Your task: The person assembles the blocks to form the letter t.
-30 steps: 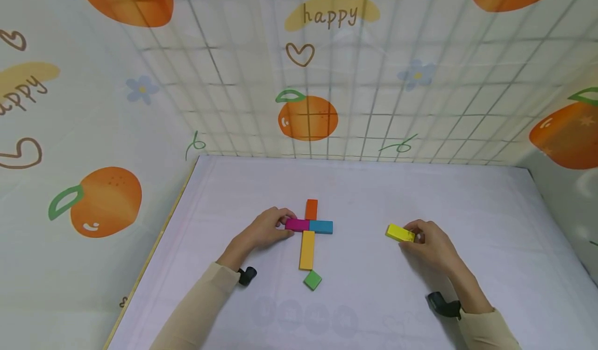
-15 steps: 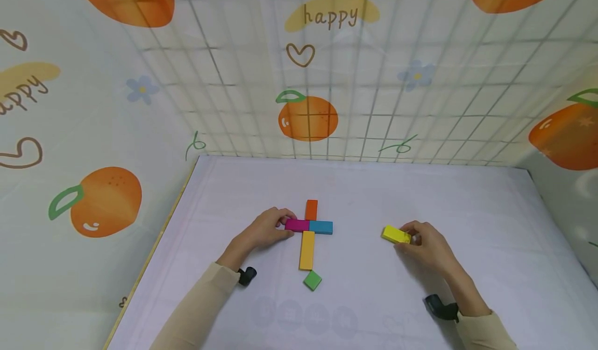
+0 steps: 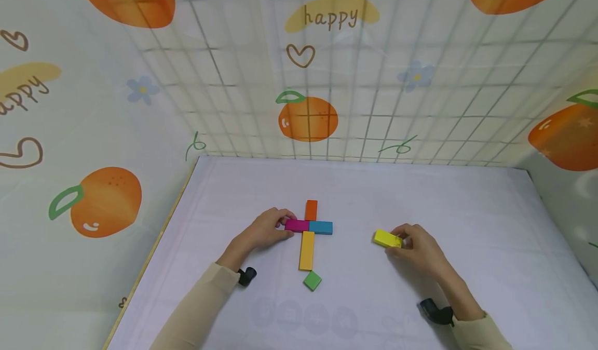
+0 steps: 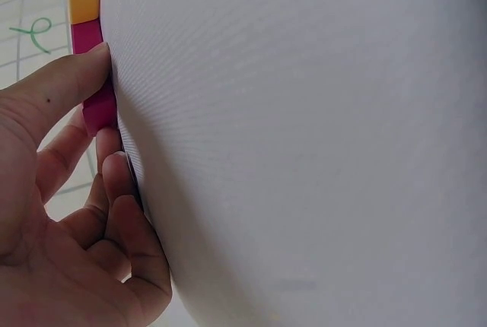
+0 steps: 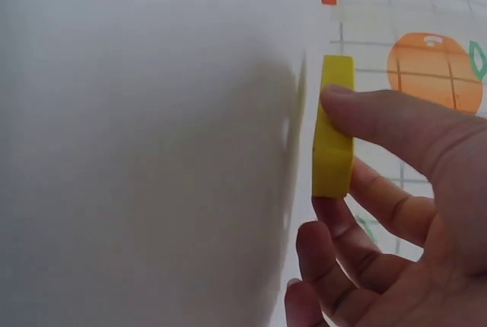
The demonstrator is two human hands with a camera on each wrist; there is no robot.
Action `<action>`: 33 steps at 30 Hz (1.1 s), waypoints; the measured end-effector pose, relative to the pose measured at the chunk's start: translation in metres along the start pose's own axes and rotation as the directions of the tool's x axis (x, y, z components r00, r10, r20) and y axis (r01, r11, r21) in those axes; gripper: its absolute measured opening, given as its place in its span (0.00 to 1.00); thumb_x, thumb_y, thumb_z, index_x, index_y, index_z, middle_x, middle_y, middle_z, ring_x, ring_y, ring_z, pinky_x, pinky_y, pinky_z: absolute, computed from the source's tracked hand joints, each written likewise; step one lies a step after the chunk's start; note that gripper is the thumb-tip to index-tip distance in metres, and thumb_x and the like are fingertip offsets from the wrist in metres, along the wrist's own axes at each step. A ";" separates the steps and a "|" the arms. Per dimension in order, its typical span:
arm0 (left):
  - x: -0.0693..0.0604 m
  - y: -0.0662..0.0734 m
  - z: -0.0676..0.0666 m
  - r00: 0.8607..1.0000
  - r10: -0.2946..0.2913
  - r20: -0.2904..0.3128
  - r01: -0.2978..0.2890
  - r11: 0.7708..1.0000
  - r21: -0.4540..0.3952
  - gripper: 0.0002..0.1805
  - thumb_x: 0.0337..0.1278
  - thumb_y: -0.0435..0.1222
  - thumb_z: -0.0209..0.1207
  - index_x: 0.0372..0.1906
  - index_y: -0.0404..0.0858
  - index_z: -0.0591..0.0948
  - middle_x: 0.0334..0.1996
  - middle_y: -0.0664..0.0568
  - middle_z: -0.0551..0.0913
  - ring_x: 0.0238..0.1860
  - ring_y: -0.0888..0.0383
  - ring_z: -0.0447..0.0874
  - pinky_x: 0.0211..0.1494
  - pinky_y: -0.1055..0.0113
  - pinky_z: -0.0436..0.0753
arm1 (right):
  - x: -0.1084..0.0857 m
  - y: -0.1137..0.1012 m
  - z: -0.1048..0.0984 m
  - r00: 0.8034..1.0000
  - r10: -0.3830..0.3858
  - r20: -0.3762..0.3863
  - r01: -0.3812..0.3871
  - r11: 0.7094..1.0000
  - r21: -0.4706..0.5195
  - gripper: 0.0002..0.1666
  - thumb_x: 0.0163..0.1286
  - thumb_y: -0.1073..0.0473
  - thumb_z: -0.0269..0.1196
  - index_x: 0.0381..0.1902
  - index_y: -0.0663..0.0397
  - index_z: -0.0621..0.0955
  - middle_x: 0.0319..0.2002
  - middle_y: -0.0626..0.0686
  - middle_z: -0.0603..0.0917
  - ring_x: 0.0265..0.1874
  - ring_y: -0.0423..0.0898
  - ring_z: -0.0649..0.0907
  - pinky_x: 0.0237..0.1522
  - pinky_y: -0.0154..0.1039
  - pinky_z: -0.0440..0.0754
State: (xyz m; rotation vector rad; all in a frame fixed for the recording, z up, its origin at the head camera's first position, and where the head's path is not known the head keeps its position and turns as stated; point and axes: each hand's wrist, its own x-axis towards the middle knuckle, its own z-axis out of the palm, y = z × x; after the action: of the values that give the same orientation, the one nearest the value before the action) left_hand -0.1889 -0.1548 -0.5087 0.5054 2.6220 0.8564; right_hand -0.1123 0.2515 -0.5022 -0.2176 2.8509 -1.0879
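Observation:
My left hand (image 3: 268,229) pinches the outer end of a magenta block (image 3: 297,226) between thumb and fingers; the block lies flat on the table. End to end with it lies a blue block (image 3: 321,228). Above their joint stands an orange-red block (image 3: 311,210), and below it a long amber block (image 3: 307,250). A small green block (image 3: 312,281) sits turned like a diamond at the amber block's lower end. To the right, my right hand (image 3: 420,250) grips a yellow block (image 3: 386,238) by its right end. In the right wrist view that yellow block (image 5: 333,125) is held just off the white surface.
The white table (image 3: 364,287) carries the blocks left of its middle. A patterned cloth wall (image 3: 243,80) with printed oranges rises behind and at both sides. Black wrist cameras hang at the left (image 3: 247,276) and right sleeves.
My right hand has carried the yellow block to the left and slightly nearer the front. The left hand and the other blocks stay where they were.

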 end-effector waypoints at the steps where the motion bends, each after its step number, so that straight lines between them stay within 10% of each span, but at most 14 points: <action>1: 0.000 0.000 0.000 1.000 -0.001 -0.001 0.001 1.000 0.000 0.19 0.58 0.39 0.70 0.55 0.50 0.82 0.36 0.59 0.77 0.42 0.56 0.72 0.40 0.63 0.75 | 0.000 -0.002 0.001 1.000 -0.009 0.001 0.009 1.000 0.000 0.22 0.57 0.59 0.76 0.48 0.59 0.83 0.41 0.55 0.79 0.35 0.48 0.76 0.35 0.43 0.74; 33: -0.001 0.005 -0.002 1.000 -0.014 0.002 0.014 1.000 -0.010 0.18 0.58 0.38 0.70 0.53 0.49 0.82 0.35 0.58 0.77 0.41 0.55 0.71 0.42 0.62 0.74 | -0.013 -0.041 0.038 0.987 -0.151 0.056 0.150 0.988 0.027 0.22 0.53 0.61 0.78 0.45 0.46 0.82 0.37 0.45 0.77 0.34 0.43 0.75 0.36 0.40 0.76</action>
State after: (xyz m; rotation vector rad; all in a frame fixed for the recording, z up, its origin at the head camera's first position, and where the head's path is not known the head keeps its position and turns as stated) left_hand -0.1872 -0.1528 -0.5044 0.4846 2.6153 0.8641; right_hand -0.0909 0.1984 -0.5030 -0.4623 2.8080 -1.1196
